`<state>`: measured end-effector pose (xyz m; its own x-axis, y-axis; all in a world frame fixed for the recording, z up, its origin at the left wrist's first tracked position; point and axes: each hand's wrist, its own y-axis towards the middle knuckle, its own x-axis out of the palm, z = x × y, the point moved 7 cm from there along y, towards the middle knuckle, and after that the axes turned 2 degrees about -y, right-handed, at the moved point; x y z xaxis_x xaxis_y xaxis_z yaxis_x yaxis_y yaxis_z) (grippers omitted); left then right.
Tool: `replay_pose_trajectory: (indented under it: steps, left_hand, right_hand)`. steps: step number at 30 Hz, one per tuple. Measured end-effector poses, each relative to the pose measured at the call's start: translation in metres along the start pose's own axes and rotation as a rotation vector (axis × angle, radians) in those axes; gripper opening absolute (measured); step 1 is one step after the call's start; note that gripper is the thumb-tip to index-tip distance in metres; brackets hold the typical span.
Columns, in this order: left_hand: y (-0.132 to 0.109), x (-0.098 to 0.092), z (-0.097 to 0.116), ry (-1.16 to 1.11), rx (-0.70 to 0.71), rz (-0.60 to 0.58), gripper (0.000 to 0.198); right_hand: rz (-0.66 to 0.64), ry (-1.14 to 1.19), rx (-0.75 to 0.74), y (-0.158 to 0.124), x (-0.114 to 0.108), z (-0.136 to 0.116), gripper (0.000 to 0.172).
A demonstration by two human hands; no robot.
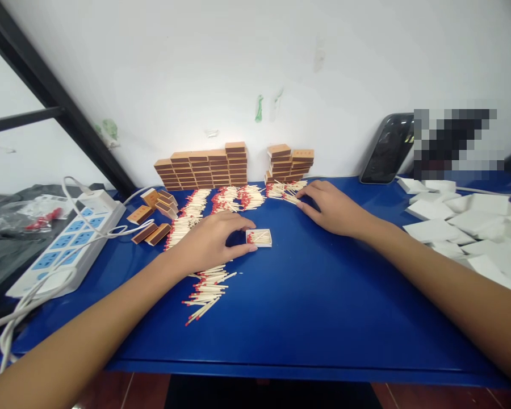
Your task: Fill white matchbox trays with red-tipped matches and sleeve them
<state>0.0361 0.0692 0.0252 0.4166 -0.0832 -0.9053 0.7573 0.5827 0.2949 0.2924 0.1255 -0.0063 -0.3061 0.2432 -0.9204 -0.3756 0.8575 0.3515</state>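
My left hand (215, 238) grips the left end of a small white matchbox tray (264, 245) between thumb and fingers. Red-tipped matchsticks (259, 236) lie inside it, some crosswise. Farther back, my right hand (330, 207) has thumb and forefinger closed around a few matchsticks (292, 198) at the edge of a pile. Other heaps of matchsticks (251, 197) run along the back and left of my left hand. One more loose heap (208, 289) lies in front of that wrist.
Stacked brown matchboxes (208, 168) and a smaller stack (289, 163) stand against the wall. Several loose matchboxes (140, 215) lie beside a white power strip (74, 244) with cables. At right are white trays (472, 227) in a heap and a leaning phone (385, 149) on the blue table (306, 324).
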Motion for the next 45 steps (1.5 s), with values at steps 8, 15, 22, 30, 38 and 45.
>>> replay_pose_trajectory:
  steps: [8,15,22,30,38,45]
  left_hand:
    - [0.001,0.0006,0.0012,0.013,0.03,-0.007,0.032]
    - [0.0013,-0.0003,0.0014,0.015,0.035,0.004,0.031]
    - [0.0009,0.0006,0.0004,0.009,0.022,-0.003,0.032]
    - [0.0016,0.0005,0.0008,0.008,0.02,-0.015,0.031]
    - [0.0011,0.0007,0.0004,0.009,0.006,-0.025,0.033]
    - [0.001,-0.0001,0.0002,0.012,0.019,-0.016,0.032]
  right_hand:
    - [-0.043,-0.021,0.013,-0.0002,-0.0007,-0.0036,0.04]
    - [-0.048,-0.024,0.003,-0.0005,-0.0013,-0.005,0.038]
    - [-0.049,-0.048,-0.011,-0.0006,0.0,-0.0045,0.039]
    - [-0.028,-0.026,-0.017,-0.001,-0.001,-0.004,0.037]
    - [-0.04,-0.03,-0.014,-0.0005,-0.0004,-0.004,0.039]
    - [-0.046,-0.048,-0.009,-0.0008,0.0009,-0.0025,0.041]
